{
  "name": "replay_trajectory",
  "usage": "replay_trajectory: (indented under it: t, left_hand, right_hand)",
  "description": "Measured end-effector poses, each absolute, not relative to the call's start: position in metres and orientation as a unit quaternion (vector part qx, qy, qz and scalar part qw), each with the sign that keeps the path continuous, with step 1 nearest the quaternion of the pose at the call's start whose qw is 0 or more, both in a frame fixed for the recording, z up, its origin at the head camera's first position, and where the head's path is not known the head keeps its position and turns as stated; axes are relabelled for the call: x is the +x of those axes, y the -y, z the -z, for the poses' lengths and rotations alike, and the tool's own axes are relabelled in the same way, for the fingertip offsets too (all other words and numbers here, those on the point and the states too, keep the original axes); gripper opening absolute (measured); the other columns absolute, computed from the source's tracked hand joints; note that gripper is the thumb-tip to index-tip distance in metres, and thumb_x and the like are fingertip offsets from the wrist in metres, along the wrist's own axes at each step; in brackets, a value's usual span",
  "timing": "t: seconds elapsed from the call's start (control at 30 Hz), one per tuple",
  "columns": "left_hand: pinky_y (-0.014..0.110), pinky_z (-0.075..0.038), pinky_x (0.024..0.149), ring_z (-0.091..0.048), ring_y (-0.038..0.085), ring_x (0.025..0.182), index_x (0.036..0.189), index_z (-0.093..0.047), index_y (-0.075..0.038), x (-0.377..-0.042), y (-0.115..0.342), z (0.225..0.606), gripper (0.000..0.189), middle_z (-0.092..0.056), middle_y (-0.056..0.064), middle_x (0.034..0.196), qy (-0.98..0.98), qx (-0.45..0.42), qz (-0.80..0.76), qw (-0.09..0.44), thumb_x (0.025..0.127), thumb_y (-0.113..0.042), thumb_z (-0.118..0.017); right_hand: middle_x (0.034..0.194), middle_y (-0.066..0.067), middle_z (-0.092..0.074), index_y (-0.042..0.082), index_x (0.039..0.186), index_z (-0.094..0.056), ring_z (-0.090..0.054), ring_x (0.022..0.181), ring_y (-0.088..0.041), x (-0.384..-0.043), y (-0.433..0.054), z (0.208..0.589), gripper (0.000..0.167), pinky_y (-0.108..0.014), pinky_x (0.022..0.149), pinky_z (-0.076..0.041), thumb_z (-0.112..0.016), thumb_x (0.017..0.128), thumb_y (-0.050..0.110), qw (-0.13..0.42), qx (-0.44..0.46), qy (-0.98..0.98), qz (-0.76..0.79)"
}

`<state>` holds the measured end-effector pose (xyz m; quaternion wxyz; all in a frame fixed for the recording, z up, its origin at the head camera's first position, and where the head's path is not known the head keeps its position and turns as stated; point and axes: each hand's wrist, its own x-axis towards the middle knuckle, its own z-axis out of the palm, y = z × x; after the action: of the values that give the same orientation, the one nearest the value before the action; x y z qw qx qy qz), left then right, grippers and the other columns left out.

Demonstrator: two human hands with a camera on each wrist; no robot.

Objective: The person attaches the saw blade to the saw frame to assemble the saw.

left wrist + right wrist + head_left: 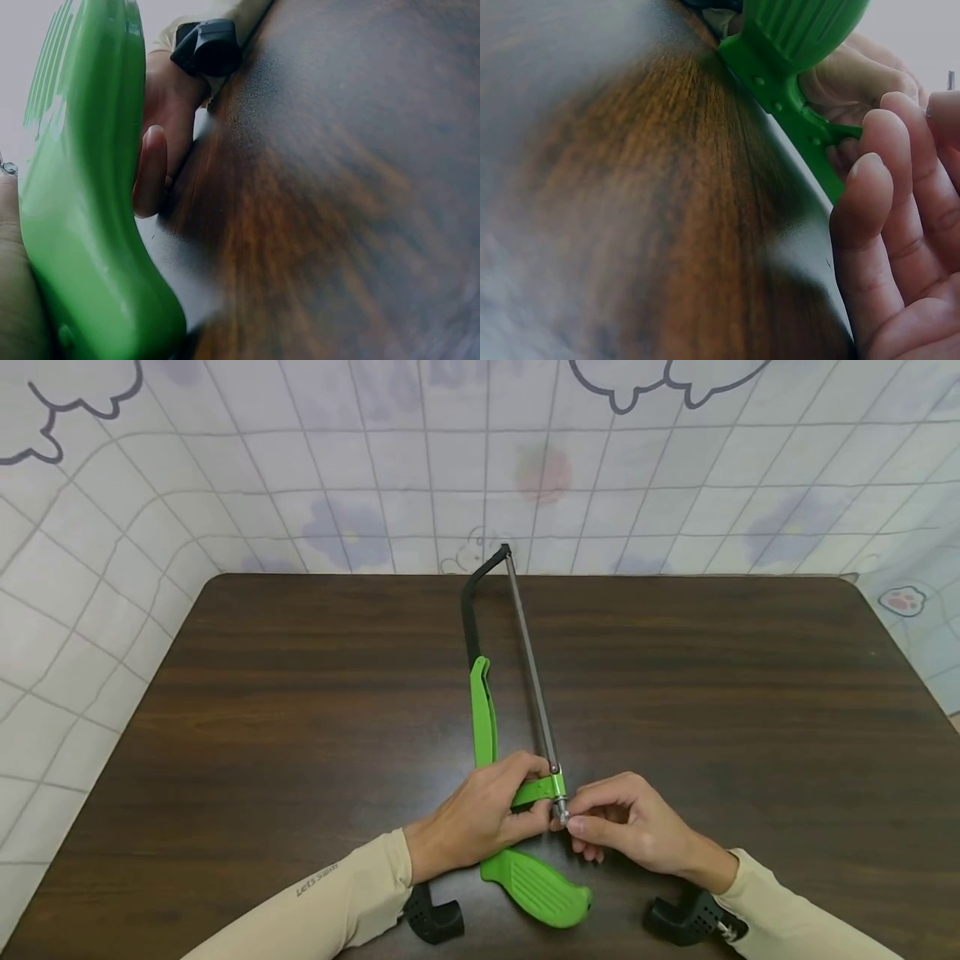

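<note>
Your left hand [480,818] grips the hacksaw frame [484,718]; your right hand [637,827] pinches its near knob [560,812]. The blade [531,660] spans both ends; adjusting the knob seemingly remains.

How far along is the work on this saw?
Done: the blade spans from the black frame end to the green bracket. In hand: the left hand grips that bracket while the right hand pinches the metal knob behind it. Left: probably finishing the knob adjustment, then letting go; the pictures don't show whether the blade is tight.
</note>
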<state>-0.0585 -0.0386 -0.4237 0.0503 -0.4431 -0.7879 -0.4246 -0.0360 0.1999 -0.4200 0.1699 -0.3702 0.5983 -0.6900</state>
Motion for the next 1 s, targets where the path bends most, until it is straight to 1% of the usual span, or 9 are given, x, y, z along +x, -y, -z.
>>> replay_trajectory:
  t: [0.1,0.27,0.5,0.73,1.0]
  left_hand:
    - [0.007,-0.040,0.066,-0.048,0.003,0.075,0.116,-0.056,-0.006,-0.0584,0.0385,0.4242,0.023,-0.064,0.003,0.098,0.789,-0.442,0.424,0.051,0.095,-0.007,-0.064]
    - [0.008,-0.039,0.065,-0.046,0.003,0.074,0.115,-0.056,-0.005,-0.0584,0.0409,0.4239,0.023,-0.063,0.003,0.096,0.789,-0.436,0.428,0.057,0.094,-0.006,-0.065]
    - [0.009,-0.044,0.069,-0.051,0.004,0.077,0.120,-0.057,-0.006,-0.0578,0.0417,0.4222,0.024,-0.066,0.004,0.105,0.796,-0.434,0.420,0.041,0.097,-0.010,-0.064]
    - [0.008,-0.044,0.068,-0.051,0.003,0.077,0.119,-0.056,-0.007,-0.0569,0.0413,0.4251,0.023,-0.066,0.004,0.105,0.793,-0.437,0.423,0.039,0.098,-0.010,-0.064]
    - [0.009,-0.045,0.069,-0.052,0.003,0.078,0.121,-0.057,-0.006,-0.0559,0.0403,0.4252,0.025,-0.067,0.004,0.106,0.794,-0.436,0.422,0.039,0.098,-0.012,-0.065]
  right_hand:
    - [0.076,-0.021,-0.063,-0.011,0.101,-0.069,-0.061,0.057,-0.027,-0.0369,-0.1998,0.4200,0.024,-0.030,0.049,-0.055,-0.048,0.094,-0.022,0.166,-0.378,-0.601,0.684]
    - [0.076,-0.019,-0.065,-0.008,0.098,-0.070,-0.062,0.056,-0.026,-0.0394,-0.1980,0.4193,0.024,-0.030,0.049,-0.056,-0.050,0.095,-0.019,0.173,-0.367,-0.627,0.665]
    - [0.073,-0.018,-0.064,-0.003,0.091,-0.071,-0.062,0.055,-0.024,-0.0392,-0.1987,0.4202,0.026,-0.030,0.050,-0.056,-0.051,0.095,-0.019,0.175,-0.363,-0.639,0.655]
    - [0.074,-0.019,-0.065,-0.003,0.092,-0.071,-0.062,0.055,-0.025,-0.0371,-0.1994,0.4222,0.026,-0.031,0.050,-0.057,-0.051,0.095,-0.019,0.180,-0.357,-0.637,0.659]
    - [0.073,-0.019,-0.065,-0.003,0.091,-0.070,-0.062,0.055,-0.025,-0.0353,-0.1988,0.4219,0.026,-0.030,0.050,-0.056,-0.051,0.095,-0.020,0.172,-0.360,-0.635,0.661]
